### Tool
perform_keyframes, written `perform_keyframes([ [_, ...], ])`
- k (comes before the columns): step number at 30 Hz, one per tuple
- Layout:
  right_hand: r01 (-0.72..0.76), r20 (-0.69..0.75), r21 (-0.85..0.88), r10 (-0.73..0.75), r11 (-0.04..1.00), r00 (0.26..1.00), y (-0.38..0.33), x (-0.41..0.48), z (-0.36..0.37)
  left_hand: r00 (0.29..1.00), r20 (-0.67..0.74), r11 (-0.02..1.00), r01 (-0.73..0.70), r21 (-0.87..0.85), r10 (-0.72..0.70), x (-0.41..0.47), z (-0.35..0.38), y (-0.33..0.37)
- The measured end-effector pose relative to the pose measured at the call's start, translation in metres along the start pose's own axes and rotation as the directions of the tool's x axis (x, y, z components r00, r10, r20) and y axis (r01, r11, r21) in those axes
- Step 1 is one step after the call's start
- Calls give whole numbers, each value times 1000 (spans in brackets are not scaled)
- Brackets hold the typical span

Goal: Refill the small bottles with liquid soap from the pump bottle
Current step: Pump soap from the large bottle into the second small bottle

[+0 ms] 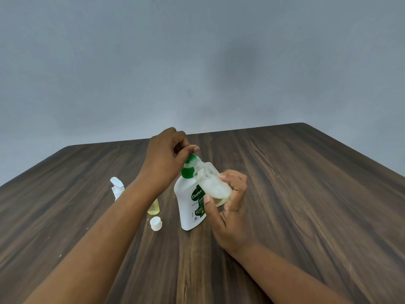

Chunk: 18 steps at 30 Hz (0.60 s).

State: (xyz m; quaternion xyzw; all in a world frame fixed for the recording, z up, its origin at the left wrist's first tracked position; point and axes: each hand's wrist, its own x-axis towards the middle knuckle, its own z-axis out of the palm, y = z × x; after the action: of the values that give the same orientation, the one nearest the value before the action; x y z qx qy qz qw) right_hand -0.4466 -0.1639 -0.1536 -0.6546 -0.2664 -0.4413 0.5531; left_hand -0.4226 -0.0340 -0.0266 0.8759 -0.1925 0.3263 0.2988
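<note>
A white pump bottle [190,207] with a green collar and a green label stands on the wooden table [306,194]. My left hand [166,154] grips its pump head from above, fingers curled round it. My right hand [230,205] holds a small clear bottle [212,183], tilted, with its open mouth up against the green pump nozzle. That small bottle has whitish foam and a little yellowish liquid inside.
Left of the pump bottle stands a small bottle of yellow liquid [153,207], partly hidden by my left forearm. A loose white cap [156,223] lies in front of it. A white spray-top bottle [117,188] stands further left. A grey wall rises behind the table.
</note>
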Motion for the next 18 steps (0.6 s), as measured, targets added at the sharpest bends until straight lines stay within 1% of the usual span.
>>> perform_keyframes([
  [5, 4, -10, -2, -4, 1000, 1000, -1, 0, -2, 1000, -20, 1000, 0, -6, 0, -3, 1, 3],
  [12, -1, -7, -1, 1, 1000, 1000, 0, 1, -1, 997, 79, 1000, -27, -1, 27, 9, -6, 4],
  [18, -6, 3, 4, 6, 1000, 1000, 0, 0, -1, 999, 32, 1000, -20, 12, 19, 2, -1, -2],
])
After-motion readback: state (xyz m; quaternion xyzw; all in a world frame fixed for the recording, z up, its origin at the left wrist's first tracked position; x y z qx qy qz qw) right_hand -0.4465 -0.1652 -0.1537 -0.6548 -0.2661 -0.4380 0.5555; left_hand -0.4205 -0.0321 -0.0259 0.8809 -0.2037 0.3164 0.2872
